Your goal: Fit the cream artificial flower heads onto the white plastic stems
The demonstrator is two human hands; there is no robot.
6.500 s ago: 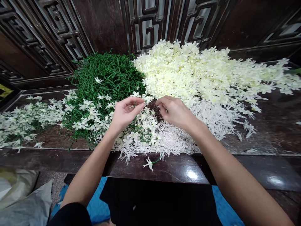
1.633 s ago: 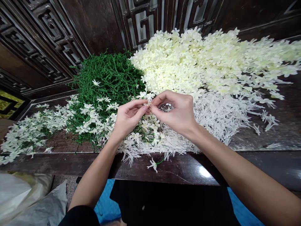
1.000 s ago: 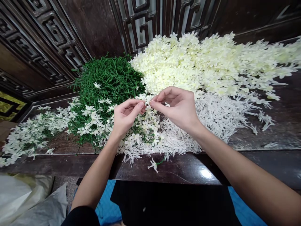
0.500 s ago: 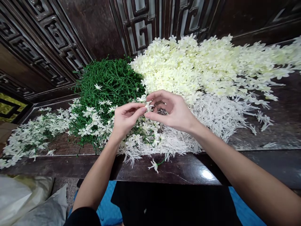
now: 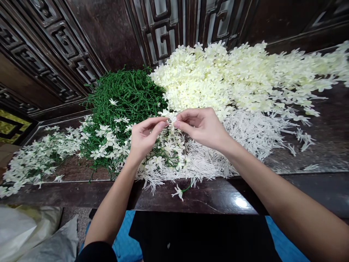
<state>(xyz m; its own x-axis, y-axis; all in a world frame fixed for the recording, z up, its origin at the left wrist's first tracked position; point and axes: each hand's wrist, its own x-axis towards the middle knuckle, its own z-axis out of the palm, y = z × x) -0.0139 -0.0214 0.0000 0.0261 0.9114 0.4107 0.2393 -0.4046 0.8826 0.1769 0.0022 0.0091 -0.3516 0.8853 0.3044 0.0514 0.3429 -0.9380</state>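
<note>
My left hand (image 5: 144,136) and my right hand (image 5: 203,126) meet fingertip to fingertip above a dark wooden table (image 5: 212,194). Both pinch a small white artificial flower (image 5: 171,118) on a green sprig (image 5: 166,147) that lies under them. A heap of bare green stems (image 5: 125,92) lies behind my left hand. A big pile of loose cream flower heads (image 5: 231,78) lies behind my right hand. Thin white plastic stamen pieces (image 5: 245,134) spread out below that pile.
Finished sprigs with white flowers (image 5: 35,160) stretch along the table's left side. One loose flower (image 5: 177,191) lies near the front edge. Carved dark wooden panels (image 5: 68,40) rise behind the table. A pale plastic bag (image 5: 29,236) sits on the floor at lower left.
My right hand's fingers have closed in and shifted slightly right, so that its fingertips again meet my left hand's at the flower. The piles have not moved.
</note>
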